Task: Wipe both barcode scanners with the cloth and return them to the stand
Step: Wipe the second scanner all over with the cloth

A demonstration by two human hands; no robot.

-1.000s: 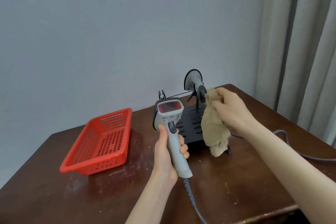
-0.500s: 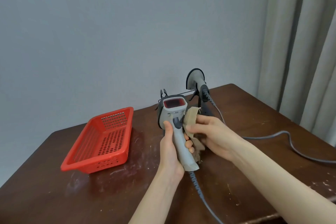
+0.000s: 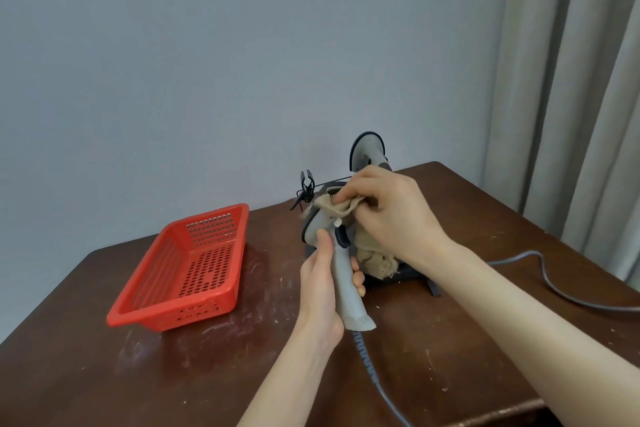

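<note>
My left hand (image 3: 322, 288) grips the handle of a grey barcode scanner (image 3: 346, 291), held upright over the table. My right hand (image 3: 388, 215) presses a beige cloth (image 3: 341, 210) over the scanner's head, so the scan window is hidden; the cloth's frayed end (image 3: 375, 262) hangs below. Behind my right hand the second scanner (image 3: 367, 151) rests on the black stand (image 3: 412, 276), only its round head showing. A small black clip (image 3: 306, 185) of the stand sticks up at the left.
A red perforated basket (image 3: 187, 263) sits on the brown table (image 3: 104, 374) to the left. A grey cable (image 3: 554, 284) trails across the table at right, and the held scanner's coiled cable (image 3: 367, 360) drops toward the front edge. Curtains hang at right.
My right hand brought the cloth from beside the stand to the held scanner, then up from its trigger side onto its head. The red scan window is now covered.
</note>
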